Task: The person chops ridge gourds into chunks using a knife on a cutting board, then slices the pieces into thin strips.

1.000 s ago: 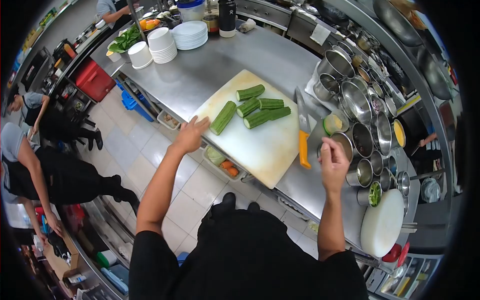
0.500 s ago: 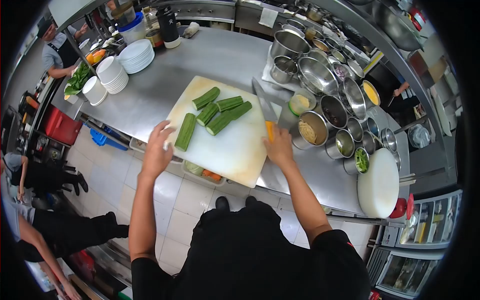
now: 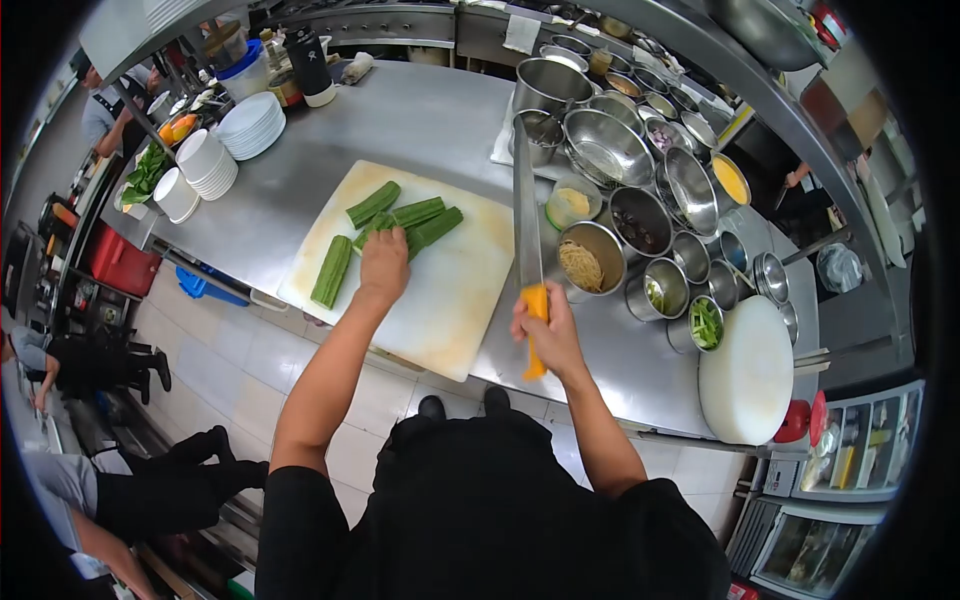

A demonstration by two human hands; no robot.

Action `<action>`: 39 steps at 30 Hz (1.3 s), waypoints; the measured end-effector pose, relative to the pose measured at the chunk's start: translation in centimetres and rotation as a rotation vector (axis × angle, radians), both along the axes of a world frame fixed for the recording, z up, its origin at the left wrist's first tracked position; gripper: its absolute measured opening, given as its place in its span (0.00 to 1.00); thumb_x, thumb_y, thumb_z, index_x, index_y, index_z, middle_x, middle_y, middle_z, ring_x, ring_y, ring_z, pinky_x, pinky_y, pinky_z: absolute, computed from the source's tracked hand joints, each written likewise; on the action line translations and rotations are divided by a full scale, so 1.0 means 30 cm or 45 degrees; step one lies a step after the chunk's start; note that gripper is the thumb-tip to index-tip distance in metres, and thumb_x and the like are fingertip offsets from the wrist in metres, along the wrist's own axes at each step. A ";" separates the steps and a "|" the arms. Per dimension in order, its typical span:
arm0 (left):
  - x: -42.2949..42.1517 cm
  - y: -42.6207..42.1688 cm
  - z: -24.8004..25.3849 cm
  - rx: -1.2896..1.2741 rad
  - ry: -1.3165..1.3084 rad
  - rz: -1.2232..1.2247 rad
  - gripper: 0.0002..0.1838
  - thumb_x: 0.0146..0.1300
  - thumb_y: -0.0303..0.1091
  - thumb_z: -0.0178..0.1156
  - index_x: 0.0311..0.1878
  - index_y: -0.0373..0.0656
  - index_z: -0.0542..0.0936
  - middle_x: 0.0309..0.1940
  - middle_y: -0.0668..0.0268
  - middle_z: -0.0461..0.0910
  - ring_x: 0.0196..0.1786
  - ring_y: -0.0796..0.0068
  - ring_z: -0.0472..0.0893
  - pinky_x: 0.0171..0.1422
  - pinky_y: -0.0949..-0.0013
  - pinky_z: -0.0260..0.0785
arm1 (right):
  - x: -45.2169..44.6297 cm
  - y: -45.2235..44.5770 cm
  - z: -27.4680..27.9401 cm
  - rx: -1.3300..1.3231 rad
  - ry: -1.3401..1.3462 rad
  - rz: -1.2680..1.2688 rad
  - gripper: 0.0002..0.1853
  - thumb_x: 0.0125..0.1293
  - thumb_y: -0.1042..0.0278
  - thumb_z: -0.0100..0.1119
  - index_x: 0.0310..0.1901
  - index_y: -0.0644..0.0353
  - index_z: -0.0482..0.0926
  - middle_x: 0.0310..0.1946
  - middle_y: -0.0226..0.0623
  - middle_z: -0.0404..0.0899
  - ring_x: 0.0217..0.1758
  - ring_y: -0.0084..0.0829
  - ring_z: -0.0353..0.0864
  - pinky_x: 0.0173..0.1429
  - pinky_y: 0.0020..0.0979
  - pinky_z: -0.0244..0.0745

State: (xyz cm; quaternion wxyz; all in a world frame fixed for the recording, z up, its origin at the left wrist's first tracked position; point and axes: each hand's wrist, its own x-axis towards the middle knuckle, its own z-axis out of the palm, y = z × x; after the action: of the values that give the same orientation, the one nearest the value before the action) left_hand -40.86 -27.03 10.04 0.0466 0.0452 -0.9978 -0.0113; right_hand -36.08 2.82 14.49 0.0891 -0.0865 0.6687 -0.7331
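My right hand (image 3: 550, 335) is closed round the orange handle of a large knife (image 3: 527, 215), raised beside the right edge of the white cutting board (image 3: 440, 330), its blade pointing away from me. Over the board, my left hand (image 3: 385, 265) reaches onto the green gourd pieces, its fingertips on a middle piece (image 3: 370, 233) that they partly cover. Whether it grips that piece is hard to tell. Other gourd pieces lie around it: one (image 3: 331, 272) at the left, one (image 3: 373, 204) at the back and one (image 3: 436, 229) at the right.
Metal pots and bowls (image 3: 608, 145) crowd the counter's right side, near a thick round white block (image 3: 745, 370). Stacked white plates (image 3: 250, 126), bowls (image 3: 207, 165) and a black bottle (image 3: 308, 62) stand at the back left. Co-workers (image 3: 150, 490) are at the left.
My right hand has lifted the knife off the counter by its handle. My left hand has moved from the board's left edge onto the gourd pieces.
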 end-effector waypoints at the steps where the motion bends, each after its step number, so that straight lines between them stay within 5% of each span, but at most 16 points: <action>1: 0.041 0.008 0.033 0.134 0.177 -0.035 0.31 0.50 0.30 0.72 0.57 0.33 0.73 0.48 0.49 0.78 0.51 0.50 0.77 0.62 0.55 0.68 | 0.020 0.045 0.026 0.085 -0.103 0.085 0.24 0.67 0.77 0.55 0.64 0.66 0.63 0.31 0.33 0.75 0.24 0.19 0.75 0.26 0.24 0.72; 6: 0.232 0.068 0.135 0.603 0.588 -0.082 0.28 0.49 0.30 0.73 0.55 0.34 0.76 0.49 0.55 0.78 0.47 0.60 0.79 0.54 0.62 0.72 | 0.052 0.178 0.026 0.151 -0.307 0.231 0.28 0.70 0.73 0.57 0.65 0.75 0.59 0.28 0.35 0.77 0.21 0.19 0.74 0.24 0.24 0.72; 8: 0.304 0.129 0.144 1.079 0.625 0.050 0.28 0.51 0.31 0.76 0.55 0.37 0.77 0.49 0.59 0.78 0.44 0.67 0.78 0.45 0.68 0.73 | 0.043 0.205 0.009 0.105 -0.172 0.241 0.28 0.69 0.74 0.57 0.63 0.80 0.58 0.30 0.38 0.80 0.21 0.19 0.75 0.24 0.24 0.73; 10: 0.353 0.166 0.102 1.105 0.675 0.125 0.27 0.53 0.32 0.76 0.55 0.37 0.77 0.49 0.61 0.79 0.46 0.73 0.80 0.45 0.71 0.72 | 0.020 0.227 0.046 0.172 -0.205 0.370 0.28 0.68 0.75 0.56 0.63 0.81 0.58 0.32 0.40 0.82 0.23 0.20 0.77 0.26 0.24 0.75; 12: 0.391 0.198 0.074 1.165 0.599 0.298 0.26 0.53 0.32 0.76 0.55 0.39 0.77 0.50 0.64 0.80 0.46 0.74 0.79 0.44 0.72 0.72 | 0.006 0.239 0.050 0.237 -0.253 0.456 0.23 0.67 0.78 0.53 0.63 0.66 0.65 0.30 0.37 0.80 0.24 0.21 0.78 0.30 0.25 0.78; 16: 0.412 0.229 0.048 1.024 0.553 0.314 0.29 0.52 0.33 0.77 0.57 0.40 0.78 0.48 0.64 0.80 0.40 0.74 0.77 0.41 0.71 0.71 | -0.018 0.250 -0.001 0.230 -0.215 0.489 0.24 0.66 0.78 0.53 0.63 0.69 0.64 0.30 0.38 0.81 0.27 0.23 0.80 0.34 0.25 0.80; 18: 0.396 0.234 0.043 1.027 0.565 0.343 0.29 0.51 0.35 0.78 0.56 0.38 0.78 0.48 0.63 0.80 0.38 0.73 0.76 0.40 0.71 0.71 | -0.036 0.255 -0.004 0.325 -0.024 0.533 0.18 0.64 0.73 0.60 0.50 0.71 0.66 0.28 0.41 0.83 0.30 0.23 0.82 0.31 0.28 0.76; 22: 0.372 0.234 0.044 0.974 0.524 0.317 0.34 0.51 0.36 0.78 0.59 0.38 0.75 0.51 0.61 0.79 0.46 0.70 0.78 0.45 0.68 0.71 | -0.061 0.258 0.047 0.473 0.049 0.603 0.14 0.64 0.71 0.60 0.44 0.66 0.65 0.26 0.42 0.83 0.28 0.24 0.83 0.31 0.30 0.77; 24: 0.397 0.236 0.056 0.944 0.589 0.275 0.35 0.51 0.37 0.79 0.61 0.38 0.74 0.52 0.61 0.79 0.50 0.68 0.79 0.48 0.67 0.71 | -0.053 0.256 0.124 0.577 -0.252 0.705 0.15 0.63 0.71 0.60 0.44 0.65 0.64 0.25 0.42 0.82 0.24 0.25 0.82 0.30 0.30 0.76; 25: 0.409 0.235 0.061 0.981 0.626 0.296 0.36 0.50 0.37 0.79 0.61 0.39 0.74 0.53 0.60 0.78 0.53 0.66 0.78 0.49 0.66 0.71 | -0.054 0.261 0.117 0.588 -0.276 0.778 0.20 0.63 0.75 0.53 0.55 0.70 0.63 0.29 0.40 0.81 0.21 0.22 0.79 0.21 0.24 0.73; 26: 0.415 0.241 0.058 1.026 0.662 0.310 0.37 0.49 0.37 0.80 0.62 0.40 0.73 0.55 0.59 0.77 0.57 0.64 0.77 0.49 0.64 0.71 | -0.057 0.255 0.119 0.592 -0.289 0.772 0.20 0.63 0.75 0.53 0.55 0.70 0.63 0.29 0.40 0.81 0.21 0.22 0.79 0.21 0.24 0.73; 29: 0.442 0.254 0.056 1.057 0.823 0.350 0.37 0.54 0.36 0.77 0.65 0.38 0.70 0.60 0.56 0.76 0.61 0.63 0.76 0.55 0.63 0.69 | -0.057 0.239 0.162 0.535 -0.456 0.815 0.11 0.64 0.73 0.55 0.40 0.60 0.61 0.26 0.38 0.80 0.18 0.18 0.72 0.20 0.23 0.69; 31: 0.426 0.263 0.091 1.077 0.895 0.395 0.39 0.55 0.37 0.75 0.67 0.37 0.68 0.62 0.55 0.74 0.64 0.62 0.74 0.58 0.62 0.68 | -0.070 0.225 0.136 0.562 -0.403 0.833 0.11 0.64 0.73 0.55 0.40 0.60 0.61 0.26 0.37 0.80 0.17 0.18 0.72 0.20 0.23 0.68; 33: 0.416 0.288 0.154 1.192 1.159 0.543 0.49 0.55 0.43 0.76 0.74 0.37 0.59 0.68 0.51 0.67 0.71 0.59 0.67 0.67 0.58 0.62 | -0.069 0.192 0.136 0.578 -0.334 0.906 0.10 0.67 0.73 0.56 0.38 0.60 0.62 0.26 0.35 0.79 0.17 0.17 0.70 0.19 0.23 0.66; 37: 0.395 0.346 0.252 1.228 1.102 0.605 0.63 0.49 0.52 0.78 0.78 0.38 0.48 0.73 0.49 0.59 0.75 0.56 0.60 0.73 0.53 0.55 | -0.049 0.105 0.146 0.439 -0.317 1.090 0.11 0.68 0.72 0.56 0.38 0.60 0.62 0.25 0.34 0.79 0.17 0.16 0.70 0.19 0.23 0.65; 39: 0.409 0.360 0.276 1.221 1.098 0.660 0.66 0.47 0.54 0.80 0.79 0.38 0.46 0.74 0.46 0.56 0.76 0.53 0.58 0.75 0.50 0.54 | -0.042 0.068 0.185 0.556 -0.269 1.231 0.11 0.69 0.66 0.56 0.40 0.64 0.66 0.26 0.41 0.84 0.28 0.24 0.78 0.37 0.30 0.73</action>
State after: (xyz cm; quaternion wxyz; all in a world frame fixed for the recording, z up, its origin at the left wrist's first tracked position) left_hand -28.58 -16.22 18.33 0.4149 0.2890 -0.7322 -0.4564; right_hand -37.35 4.86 20.03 0.4989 -0.2896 0.6769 -0.4572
